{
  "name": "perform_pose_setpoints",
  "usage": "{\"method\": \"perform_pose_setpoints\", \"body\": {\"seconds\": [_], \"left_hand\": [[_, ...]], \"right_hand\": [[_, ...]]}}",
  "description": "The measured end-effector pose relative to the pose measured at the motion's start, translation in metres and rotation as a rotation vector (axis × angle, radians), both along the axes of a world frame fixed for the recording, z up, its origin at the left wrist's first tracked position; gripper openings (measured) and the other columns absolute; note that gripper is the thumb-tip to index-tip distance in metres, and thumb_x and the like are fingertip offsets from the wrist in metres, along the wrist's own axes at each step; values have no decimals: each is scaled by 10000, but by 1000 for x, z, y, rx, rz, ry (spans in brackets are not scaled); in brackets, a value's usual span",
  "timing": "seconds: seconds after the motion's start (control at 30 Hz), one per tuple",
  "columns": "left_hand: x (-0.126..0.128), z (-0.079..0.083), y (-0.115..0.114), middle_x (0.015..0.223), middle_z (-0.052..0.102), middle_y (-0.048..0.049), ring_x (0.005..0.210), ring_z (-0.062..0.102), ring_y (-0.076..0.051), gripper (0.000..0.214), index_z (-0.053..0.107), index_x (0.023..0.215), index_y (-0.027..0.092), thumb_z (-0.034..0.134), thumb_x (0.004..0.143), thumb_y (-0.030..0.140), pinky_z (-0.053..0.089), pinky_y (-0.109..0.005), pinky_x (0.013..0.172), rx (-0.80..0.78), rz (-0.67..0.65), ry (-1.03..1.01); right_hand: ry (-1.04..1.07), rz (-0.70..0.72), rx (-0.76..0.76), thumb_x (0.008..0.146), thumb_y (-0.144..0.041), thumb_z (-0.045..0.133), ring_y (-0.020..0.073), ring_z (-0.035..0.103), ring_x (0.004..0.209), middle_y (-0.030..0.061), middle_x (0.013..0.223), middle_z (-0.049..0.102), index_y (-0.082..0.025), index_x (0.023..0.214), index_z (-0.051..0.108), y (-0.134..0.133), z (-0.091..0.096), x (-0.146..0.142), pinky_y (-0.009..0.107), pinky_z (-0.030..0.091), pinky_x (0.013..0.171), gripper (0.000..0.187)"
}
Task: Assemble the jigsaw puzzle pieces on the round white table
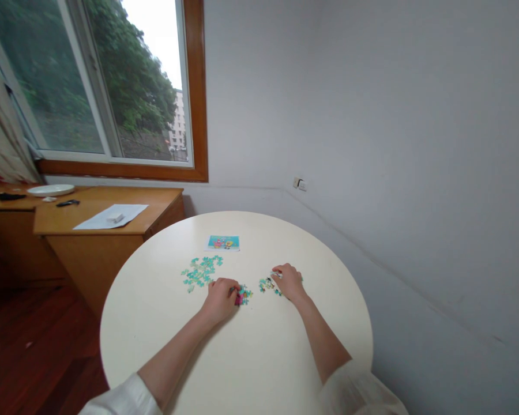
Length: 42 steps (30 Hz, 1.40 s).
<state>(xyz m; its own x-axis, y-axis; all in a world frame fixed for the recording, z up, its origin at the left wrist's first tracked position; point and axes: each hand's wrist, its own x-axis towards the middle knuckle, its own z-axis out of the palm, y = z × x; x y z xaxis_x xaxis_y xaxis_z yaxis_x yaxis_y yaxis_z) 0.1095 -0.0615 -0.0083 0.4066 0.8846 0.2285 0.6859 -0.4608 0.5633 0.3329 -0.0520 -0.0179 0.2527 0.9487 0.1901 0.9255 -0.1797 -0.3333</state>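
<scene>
Jigsaw pieces lie in three groups on a round cream table [242, 357]. My left hand [221, 298] is closed, its fingertips pinched at a dark-looking puzzle piece beside a small cluster of pink, teal and yellow pieces [244, 295]. My right hand [289, 280] hovers low over a second group of mixed pale, teal and dark pieces [266, 284], thumb and fingers pinched around a pale piece; the palm hides part of that group. Left of my left hand spreads a larger loose pile of teal pieces [201, 271]. Beyond them lies a colourful cartoon picture card [223, 242].
A wooden desk [164, 202] adjoins the table at the left, bearing a white sheet [90, 219], a small white block [115, 218], a black object [68, 203] and a white plate [52, 189]. A wall [415, 202] runs along the right side.
</scene>
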Motion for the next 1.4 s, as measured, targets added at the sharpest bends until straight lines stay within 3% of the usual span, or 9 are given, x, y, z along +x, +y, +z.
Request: {"method": "perform_pose_setpoints", "body": {"seconds": [0.3, 0.8, 0.93, 1.4], "left_hand": [[1, 2, -1, 841, 677, -19, 907, 559, -180, 269, 673, 717, 200, 441, 712, 64, 354, -317, 858, 4, 8, 1], [1, 3, -1, 797, 658, -16, 890, 546, -180, 258, 651, 681, 194, 426, 721, 75, 342, -303, 808, -3, -8, 59], [1, 3, -2, 828, 665, -23, 899, 542, -179, 266, 654, 691, 197, 420, 721, 76, 331, -316, 826, 4, 0, 56], [1, 5, -3, 806, 659, -5, 899, 548, -185, 275, 641, 678, 206, 410, 710, 61, 319, -319, 795, 2, -8, 49]], "right_hand": [[-35, 4, -1, 790, -283, 503, 195, 507, 976, 55, 1010, 574, -281, 1024, 619, 0, -1, -2, 313, 336, 813, 261], [-4, -12, -23, 793, -241, 494, 208, 480, 1000, 43, 1029, 550, -260, 979, 589, 0, -1, -6, 334, 312, 814, 209], [1, -12, 3, 817, -307, 462, 204, 486, 986, 59, 1043, 554, -249, 1026, 583, 0, -2, -6, 332, 313, 817, 248], [-11, -29, 46, 790, -321, 503, 225, 485, 979, 52, 990, 570, -238, 918, 618, 4, -5, -9, 346, 306, 822, 191]]}}
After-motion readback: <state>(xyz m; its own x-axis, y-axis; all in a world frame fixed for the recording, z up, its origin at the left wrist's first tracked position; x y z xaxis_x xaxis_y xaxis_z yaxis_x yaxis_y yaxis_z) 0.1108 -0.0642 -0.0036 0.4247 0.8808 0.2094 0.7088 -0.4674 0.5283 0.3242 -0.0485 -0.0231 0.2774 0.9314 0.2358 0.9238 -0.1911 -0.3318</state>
